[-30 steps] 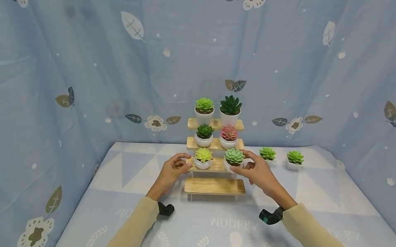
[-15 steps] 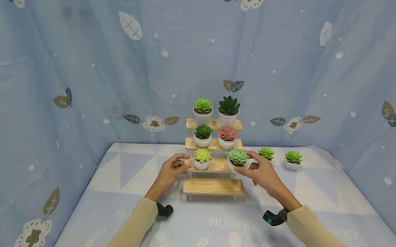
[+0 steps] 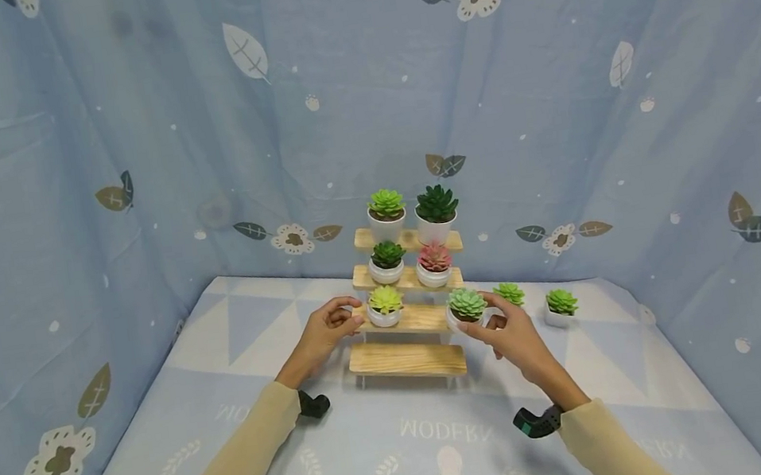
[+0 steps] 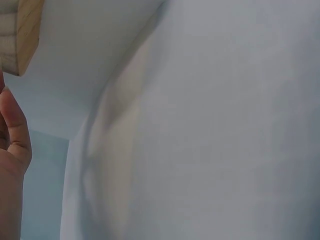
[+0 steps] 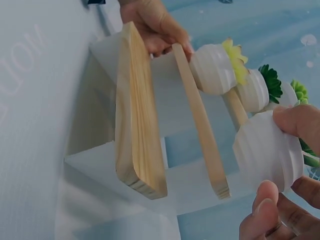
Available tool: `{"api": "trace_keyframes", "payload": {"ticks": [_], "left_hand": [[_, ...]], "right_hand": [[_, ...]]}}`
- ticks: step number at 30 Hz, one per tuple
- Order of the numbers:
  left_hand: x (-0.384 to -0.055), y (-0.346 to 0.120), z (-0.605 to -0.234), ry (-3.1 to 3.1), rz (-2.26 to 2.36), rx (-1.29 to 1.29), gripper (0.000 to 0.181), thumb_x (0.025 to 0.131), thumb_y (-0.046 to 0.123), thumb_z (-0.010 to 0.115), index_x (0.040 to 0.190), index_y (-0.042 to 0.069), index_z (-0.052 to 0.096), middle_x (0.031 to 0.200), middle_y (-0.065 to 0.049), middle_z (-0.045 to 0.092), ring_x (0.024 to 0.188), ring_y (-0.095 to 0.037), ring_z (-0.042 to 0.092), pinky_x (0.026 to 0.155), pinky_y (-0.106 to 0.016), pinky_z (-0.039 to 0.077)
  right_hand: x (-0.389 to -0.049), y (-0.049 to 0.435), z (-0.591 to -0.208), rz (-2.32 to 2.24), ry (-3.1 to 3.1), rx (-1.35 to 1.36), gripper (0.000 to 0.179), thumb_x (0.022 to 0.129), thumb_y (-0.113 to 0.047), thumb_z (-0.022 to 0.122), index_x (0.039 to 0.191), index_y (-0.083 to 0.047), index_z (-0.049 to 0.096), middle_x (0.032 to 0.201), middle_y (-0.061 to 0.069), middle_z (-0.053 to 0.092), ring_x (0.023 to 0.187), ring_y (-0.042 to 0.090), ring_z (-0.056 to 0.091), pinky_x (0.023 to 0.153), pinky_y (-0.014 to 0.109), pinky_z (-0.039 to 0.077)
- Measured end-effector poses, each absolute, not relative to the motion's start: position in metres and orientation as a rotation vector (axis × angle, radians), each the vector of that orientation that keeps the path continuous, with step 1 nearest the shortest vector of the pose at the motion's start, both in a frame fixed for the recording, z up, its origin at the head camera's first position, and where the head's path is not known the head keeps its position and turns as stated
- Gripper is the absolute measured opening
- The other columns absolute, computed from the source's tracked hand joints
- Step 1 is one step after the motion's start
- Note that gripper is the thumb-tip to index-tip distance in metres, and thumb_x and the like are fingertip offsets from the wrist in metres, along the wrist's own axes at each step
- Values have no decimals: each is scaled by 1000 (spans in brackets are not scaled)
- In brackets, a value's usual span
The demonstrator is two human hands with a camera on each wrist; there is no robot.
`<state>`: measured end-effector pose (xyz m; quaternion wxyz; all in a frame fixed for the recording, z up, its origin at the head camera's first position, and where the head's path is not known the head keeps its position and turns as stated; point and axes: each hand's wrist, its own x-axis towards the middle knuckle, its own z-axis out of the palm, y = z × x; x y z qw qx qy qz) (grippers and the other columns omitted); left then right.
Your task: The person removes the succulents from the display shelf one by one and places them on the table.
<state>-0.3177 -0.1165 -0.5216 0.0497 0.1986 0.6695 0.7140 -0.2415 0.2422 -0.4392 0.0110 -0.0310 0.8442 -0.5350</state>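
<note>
A stepped wooden plant stand [image 3: 407,358] stands on the table with several potted succulents. My left hand [image 3: 321,337] holds the left end of its third board from the top, beside a yellow-green succulent [image 3: 385,305]. In the left wrist view, a few fingers [image 4: 15,127] show under a board's corner. My right hand [image 3: 512,336] pinches the white pot [image 5: 267,150] of a pale green succulent [image 3: 466,305] between thumb and fingers. That pot is upright at the same board's right end; in the right wrist view it appears apart from the board.
On the upper boards stand two bright and dark green succulents [image 3: 387,204], a smaller dark green one [image 3: 387,255] and a pink one [image 3: 434,258]. Two more green succulents [image 3: 561,303] sit on the table at right. A patterned blue curtain [image 3: 359,72] surrounds the table.
My right hand has moved right with the pale green succulent, from over the board to its right end. The left hand has stayed at the stand. The head view has shifted slightly.
</note>
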Motion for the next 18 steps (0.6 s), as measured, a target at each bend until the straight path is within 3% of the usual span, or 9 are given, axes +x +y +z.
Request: {"api": "trace_keyframes", "payload": {"ticks": [4,12,18], "left_hand": [[-318,-116,-521,2041,2172,619,40,99,20,73,135,6,60,100,-12,66,99,-55,56,93,-64,53],[-318,-117,-519,2038,2164,636,40,99,21,73,134,6,61,102,-14,66,96,-47,61,94,-68,50],[-318,-116,-520,2031,2169,641,40,99,22,73,134,5,61,101,-12,66,100,-57,55,94,-68,50]], "right_hand": [[-240,247,-440,-1675,2633,-83,86,86,-47,84,156,-19,42,73,9,57,48,18,43,43,33,44],[-236,259,-442,-1708,2607,-29,92,85,-48,84,159,-19,37,73,8,55,49,18,43,45,32,44],[-235,269,-444,-1717,2593,16,97,86,-49,84,161,-18,33,74,6,53,53,17,43,47,32,45]]}}
